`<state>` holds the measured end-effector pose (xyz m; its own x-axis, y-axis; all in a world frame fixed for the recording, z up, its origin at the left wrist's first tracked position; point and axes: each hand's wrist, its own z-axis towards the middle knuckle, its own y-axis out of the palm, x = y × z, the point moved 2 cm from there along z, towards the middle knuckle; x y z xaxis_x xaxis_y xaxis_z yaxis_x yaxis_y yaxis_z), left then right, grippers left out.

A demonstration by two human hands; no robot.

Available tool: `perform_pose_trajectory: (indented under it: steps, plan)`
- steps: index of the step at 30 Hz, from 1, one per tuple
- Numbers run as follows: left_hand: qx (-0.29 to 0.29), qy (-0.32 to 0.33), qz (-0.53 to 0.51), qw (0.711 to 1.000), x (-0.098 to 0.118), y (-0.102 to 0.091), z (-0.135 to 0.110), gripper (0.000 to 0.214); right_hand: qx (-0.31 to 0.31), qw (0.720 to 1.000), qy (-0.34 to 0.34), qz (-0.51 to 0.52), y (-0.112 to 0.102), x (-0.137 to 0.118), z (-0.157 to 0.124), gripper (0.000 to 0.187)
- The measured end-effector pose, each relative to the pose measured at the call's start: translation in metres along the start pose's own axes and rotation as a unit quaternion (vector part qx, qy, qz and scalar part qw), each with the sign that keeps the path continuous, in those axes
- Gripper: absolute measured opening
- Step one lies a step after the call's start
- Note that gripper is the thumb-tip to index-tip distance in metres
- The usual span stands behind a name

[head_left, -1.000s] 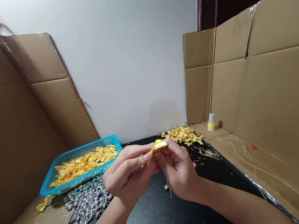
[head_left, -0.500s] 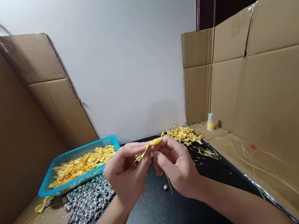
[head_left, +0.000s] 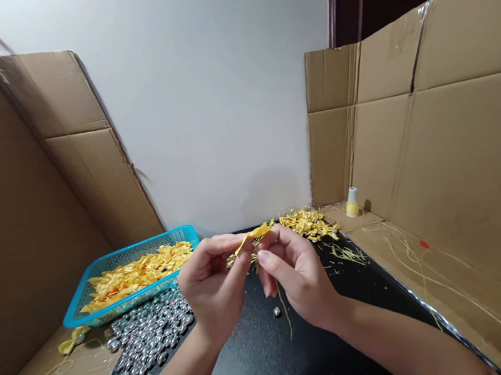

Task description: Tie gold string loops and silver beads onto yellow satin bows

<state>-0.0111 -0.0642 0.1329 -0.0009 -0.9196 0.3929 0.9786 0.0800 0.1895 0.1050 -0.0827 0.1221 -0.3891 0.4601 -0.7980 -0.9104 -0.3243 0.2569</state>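
The left hand (head_left: 214, 288) holds a yellow bow (head_left: 254, 234) above the table (head_left: 251, 371), its grip pinching one end of the fabric between thumb and forefinger. The right hand (head_left: 303, 277) is just beside the bow's other end, fingers curled and thumb bent in; whether its grip pinches the bow itself or only a thread is hard to tell from this angle. A thin yellow thread (head_left: 287, 318) hangs below the right hand, near a single silver bead (head_left: 276, 312) on the table. To the left, a blue basket (head_left: 122, 308) holds many yellow fabric pieces (head_left: 136, 276), and a spread of silver beads (head_left: 153, 337) lies just in front of it. Beyond the right hand is a heap of yellow bows (head_left: 310, 225), with loose thread scraps (head_left: 349, 254) nearby and a cone-shaped spool (head_left: 351, 204) standing upright on the cardboard (head_left: 377, 240)
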Motion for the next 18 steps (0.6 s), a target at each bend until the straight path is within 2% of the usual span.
perform_pose_trajectory:
  steps: [18]
  plan:
    - [-0.005,0.031,-0.007,0.999,-0.0040,0.0002,-0.0022,0.016,0.013,1.000,0.013,0.004,0.0002,-0.0001,0.0007,0.013]
